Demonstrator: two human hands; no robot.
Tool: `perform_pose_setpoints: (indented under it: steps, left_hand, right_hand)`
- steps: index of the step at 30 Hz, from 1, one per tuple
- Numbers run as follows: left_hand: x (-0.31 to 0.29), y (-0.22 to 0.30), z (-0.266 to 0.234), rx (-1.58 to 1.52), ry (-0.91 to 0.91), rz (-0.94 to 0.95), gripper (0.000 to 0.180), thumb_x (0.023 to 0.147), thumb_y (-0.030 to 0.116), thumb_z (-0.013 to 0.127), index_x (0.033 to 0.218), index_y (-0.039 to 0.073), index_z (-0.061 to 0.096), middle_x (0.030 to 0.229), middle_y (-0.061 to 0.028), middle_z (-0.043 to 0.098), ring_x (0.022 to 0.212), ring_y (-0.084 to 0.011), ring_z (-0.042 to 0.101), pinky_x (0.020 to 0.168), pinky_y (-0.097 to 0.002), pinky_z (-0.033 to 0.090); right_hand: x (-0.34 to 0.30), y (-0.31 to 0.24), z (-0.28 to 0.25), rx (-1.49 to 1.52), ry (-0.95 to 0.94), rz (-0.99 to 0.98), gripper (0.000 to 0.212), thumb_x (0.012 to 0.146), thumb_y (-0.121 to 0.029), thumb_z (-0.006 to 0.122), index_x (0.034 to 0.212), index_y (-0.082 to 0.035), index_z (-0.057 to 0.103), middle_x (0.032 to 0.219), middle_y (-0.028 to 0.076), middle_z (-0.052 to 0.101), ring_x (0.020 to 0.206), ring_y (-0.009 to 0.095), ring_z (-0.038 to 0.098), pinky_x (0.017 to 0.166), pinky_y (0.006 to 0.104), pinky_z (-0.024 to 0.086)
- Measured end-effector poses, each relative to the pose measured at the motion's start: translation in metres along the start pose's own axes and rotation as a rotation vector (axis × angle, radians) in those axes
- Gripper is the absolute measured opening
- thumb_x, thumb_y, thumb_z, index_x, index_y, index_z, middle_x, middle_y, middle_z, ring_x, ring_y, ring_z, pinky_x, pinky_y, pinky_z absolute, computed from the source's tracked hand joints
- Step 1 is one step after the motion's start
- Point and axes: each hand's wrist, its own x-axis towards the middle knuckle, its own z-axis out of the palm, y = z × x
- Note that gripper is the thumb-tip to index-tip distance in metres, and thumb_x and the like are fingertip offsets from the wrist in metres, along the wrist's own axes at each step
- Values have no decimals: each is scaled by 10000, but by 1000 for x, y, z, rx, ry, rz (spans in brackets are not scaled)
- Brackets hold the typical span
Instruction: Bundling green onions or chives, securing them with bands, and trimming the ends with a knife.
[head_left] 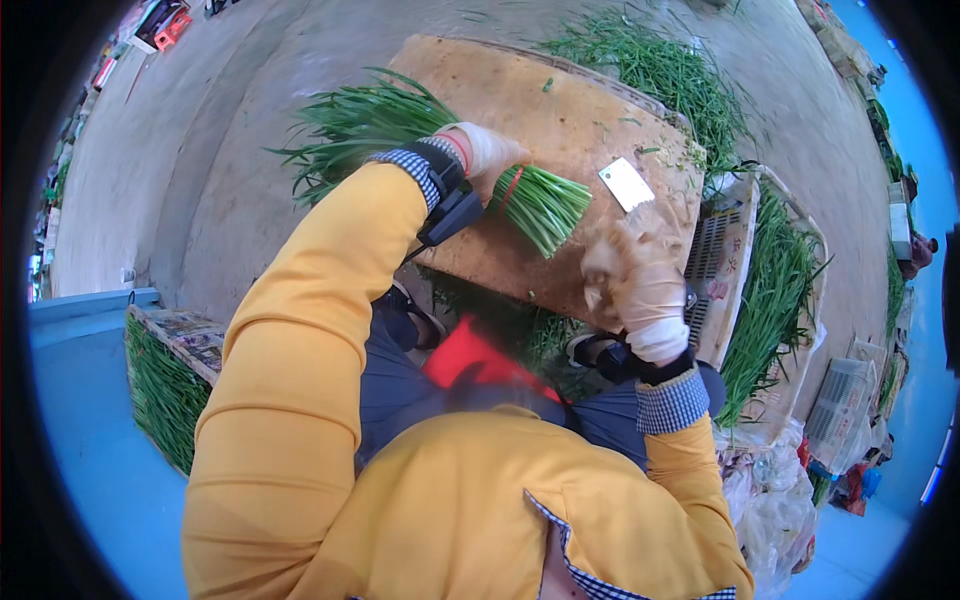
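Room beyond green bundle (547,210), crate (738,265) rightward

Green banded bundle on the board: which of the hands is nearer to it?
Left. The left hand lies over the bundle, beside its red band; the right hand, blurred, is apart from it, to the right of its stem ends.

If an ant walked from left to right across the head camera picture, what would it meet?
Lower-left greens, your left hand, white card, basket of greens on the right.
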Motion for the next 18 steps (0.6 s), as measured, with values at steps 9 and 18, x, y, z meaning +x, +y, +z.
perform_pose_setpoints:
  steps: [9, 18]
  left_hand:
    - [-6, 17, -1, 43, 63, -14, 861, 485, 206, 849, 1244, 96, 460, 1080, -165, 610, 1000, -343, 587, 815, -412, 479]
    - [-11, 9, -3, 10, 21, -15, 814, 481, 204, 838, 1210, 95, 493, 1077, -151, 616, 1010, -329, 587, 834, -394, 475]
  right_hand:
    - [25, 6, 52, -67, -15, -33, 319, 748, -94, 575, 1066, -74, 558, 944, 192, 590, 869, 358, 596, 745, 437, 483]
    - [35, -49, -42, 104, 199, -115, 495, 689, -62, 593, 1173, -141, 525, 898, 179, 578, 805, 357, 578, 690, 444, 474]
